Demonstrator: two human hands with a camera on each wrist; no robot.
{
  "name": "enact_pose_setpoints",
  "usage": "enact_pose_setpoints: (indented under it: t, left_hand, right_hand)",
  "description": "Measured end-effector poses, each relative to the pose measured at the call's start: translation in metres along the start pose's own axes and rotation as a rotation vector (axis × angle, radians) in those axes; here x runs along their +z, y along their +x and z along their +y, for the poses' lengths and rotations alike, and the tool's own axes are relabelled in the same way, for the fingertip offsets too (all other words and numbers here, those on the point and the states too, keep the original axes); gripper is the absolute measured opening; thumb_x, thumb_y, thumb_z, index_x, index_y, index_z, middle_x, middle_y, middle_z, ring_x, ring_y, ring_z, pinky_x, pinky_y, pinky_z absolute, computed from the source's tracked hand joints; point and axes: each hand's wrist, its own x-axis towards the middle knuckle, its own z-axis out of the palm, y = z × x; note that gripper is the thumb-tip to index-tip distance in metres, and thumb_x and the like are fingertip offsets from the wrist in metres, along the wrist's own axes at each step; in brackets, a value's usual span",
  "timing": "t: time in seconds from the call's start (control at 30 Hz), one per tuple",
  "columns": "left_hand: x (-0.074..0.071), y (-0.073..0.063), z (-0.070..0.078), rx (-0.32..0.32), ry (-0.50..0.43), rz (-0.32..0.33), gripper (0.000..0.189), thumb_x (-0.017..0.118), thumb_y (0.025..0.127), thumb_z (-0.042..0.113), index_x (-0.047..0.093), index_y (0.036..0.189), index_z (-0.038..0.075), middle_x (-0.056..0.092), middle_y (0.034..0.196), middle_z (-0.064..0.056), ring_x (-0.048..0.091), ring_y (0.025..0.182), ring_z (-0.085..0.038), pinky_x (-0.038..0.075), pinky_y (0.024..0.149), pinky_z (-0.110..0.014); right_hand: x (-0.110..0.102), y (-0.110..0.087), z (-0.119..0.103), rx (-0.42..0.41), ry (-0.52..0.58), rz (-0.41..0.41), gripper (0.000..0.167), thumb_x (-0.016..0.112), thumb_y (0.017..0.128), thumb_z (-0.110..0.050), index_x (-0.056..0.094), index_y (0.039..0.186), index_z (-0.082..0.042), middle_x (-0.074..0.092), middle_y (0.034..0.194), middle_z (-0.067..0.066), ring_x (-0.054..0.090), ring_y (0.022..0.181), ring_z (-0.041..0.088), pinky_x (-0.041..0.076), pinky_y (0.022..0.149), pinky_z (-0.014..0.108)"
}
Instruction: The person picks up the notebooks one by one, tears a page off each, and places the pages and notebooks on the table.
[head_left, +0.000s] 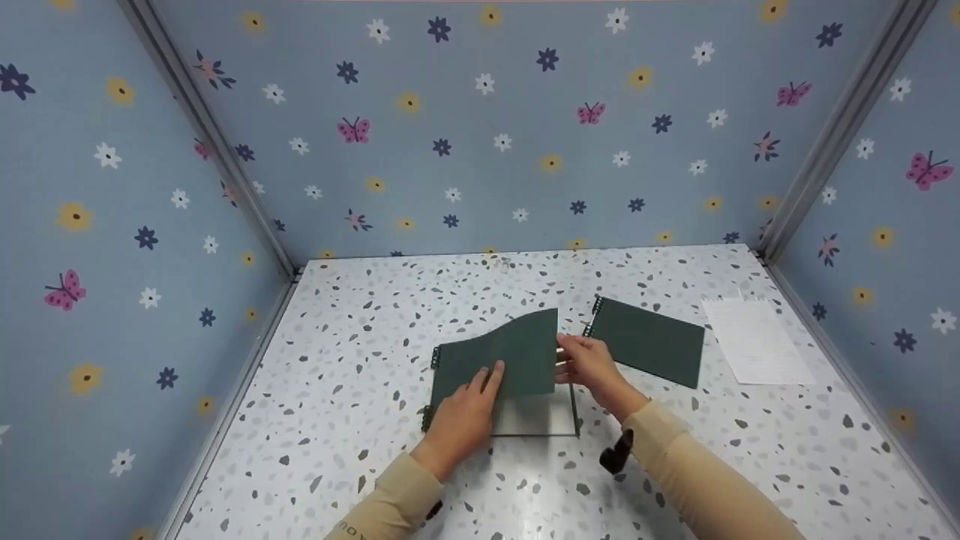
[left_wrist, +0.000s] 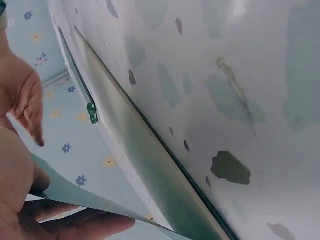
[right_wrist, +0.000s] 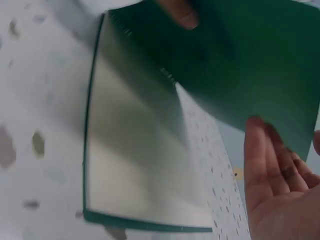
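A spiral notebook (head_left: 536,420) lies on the table with its dark green cover (head_left: 517,345) lifted and bent, baring a pale page (right_wrist: 135,165). My left hand (head_left: 465,416) pinches the cover's near edge, fingers on the outer face; its thumb (right_wrist: 182,15) shows on the inner side. My right hand (head_left: 592,367) is beside the cover's raised right edge, fingers fairly straight. In the left wrist view the right hand (left_wrist: 22,92) appears apart from the cover. Green binding rings (head_left: 431,382) run down the notebook's left side.
Another dark green spiral notebook (head_left: 652,341) lies closed behind my right hand. Right of it lies a white lined notepad (head_left: 757,341). Flower-patterned panels (head_left: 517,135) wall in the speckled table (head_left: 337,360) at the back and sides.
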Motion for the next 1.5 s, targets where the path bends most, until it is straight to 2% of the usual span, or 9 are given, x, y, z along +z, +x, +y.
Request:
enact_pose_setpoints:
  t: [0.3,0.43,0.6,0.83,1.03,1.17,1.27,1.37,1.5]
  left_hand:
    - [-0.011,-0.008,-0.018,-0.092,-0.25,0.185,0.064,0.059,0.106,-0.002,0.04,0.167,0.003,0.064,0.145,-0.027,0.077,0.107,-0.042,0.066,0.089,-0.049]
    - [-0.017,-0.013,-0.027,-0.192,-0.413,0.241,0.059,0.052,0.111,0.001,0.038,0.168,0.002,0.061,0.15,-0.028,0.073,0.12,-0.046,0.061,0.104,-0.053]
    - [-0.03,-0.022,-0.042,-0.313,-0.599,0.257,0.053,0.046,0.114,0.008,0.038,0.164,-0.007,0.054,0.16,-0.03,0.053,0.149,-0.044,0.045,0.123,-0.057]
    - [-0.065,-0.033,-0.082,-0.508,-0.711,0.368,0.036,0.05,0.114,0.017,0.063,0.126,-0.014,0.073,0.113,-0.03,0.074,0.104,-0.038,0.062,0.092,-0.052]
    - [-0.102,-0.05,-0.128,-0.673,-0.711,0.459,0.027,0.058,0.112,0.019,0.057,0.09,0.003,0.049,0.071,-0.002,0.049,0.064,-0.015,0.041,0.062,-0.028]
    - [-0.117,-0.064,-0.163,-0.758,-0.79,0.431,0.026,0.062,0.111,0.024,0.07,0.113,-0.001,0.064,0.082,-0.002,0.062,0.069,-0.006,0.052,0.068,-0.023]
    - [-0.122,-0.076,-0.189,-0.851,-0.885,0.355,0.037,0.064,0.111,0.022,0.068,0.135,-0.004,0.074,0.11,-0.02,0.07,0.074,0.0,0.063,0.072,-0.022]
    - [-0.12,-0.088,-0.213,-0.922,-0.929,0.251,0.047,0.065,0.109,0.017,0.057,0.148,-0.008,0.063,0.141,-0.036,0.073,0.079,0.001,0.066,0.073,-0.024]
    - [-0.105,-0.101,-0.237,-0.947,-0.893,0.122,0.052,0.067,0.107,0.012,0.051,0.149,-0.014,0.056,0.148,-0.041,0.073,0.087,-0.003,0.066,0.074,-0.024]
  right_hand:
    - [0.008,0.0,0.026,-0.217,-0.426,0.024,0.041,0.068,0.109,-0.026,0.07,0.133,0.007,0.075,0.129,0.023,0.072,0.124,0.04,0.061,0.105,0.05]
    - [0.011,-0.004,0.038,-0.32,-0.769,-0.06,0.061,0.082,0.098,-0.034,0.065,0.145,0.002,0.061,0.155,0.024,0.057,0.146,0.043,0.044,0.124,0.058]
    - [0.013,-0.008,0.049,-0.29,-1.058,-0.189,0.089,0.089,0.09,-0.045,0.054,0.157,0.0,0.041,0.171,0.026,0.036,0.161,0.046,0.033,0.132,0.058]
    - [0.017,-0.007,0.047,-0.265,-1.134,-0.229,0.089,0.091,0.088,-0.041,0.055,0.156,0.002,0.04,0.171,0.026,0.031,0.164,0.045,0.031,0.133,0.056]
    - [0.017,-0.005,0.049,-0.301,-1.178,-0.242,0.089,0.089,0.09,-0.045,0.054,0.157,0.003,0.04,0.17,0.028,0.033,0.162,0.047,0.031,0.133,0.055]
    - [0.017,-0.003,0.051,-0.311,-1.186,-0.245,0.09,0.088,0.09,-0.045,0.053,0.157,0.004,0.04,0.17,0.028,0.034,0.162,0.047,0.031,0.133,0.055]
    - [0.018,-0.003,0.05,-0.319,-1.188,-0.253,0.091,0.088,0.089,-0.045,0.053,0.156,0.005,0.04,0.169,0.03,0.034,0.162,0.048,0.031,0.133,0.055]
    - [0.018,-0.004,0.05,-0.333,-1.191,-0.257,0.091,0.089,0.089,-0.045,0.053,0.155,0.007,0.041,0.168,0.032,0.035,0.16,0.05,0.032,0.133,0.055]
    - [0.017,-0.005,0.049,-0.336,-1.188,-0.252,0.09,0.089,0.089,-0.044,0.055,0.154,0.007,0.041,0.168,0.033,0.035,0.16,0.051,0.033,0.132,0.055]
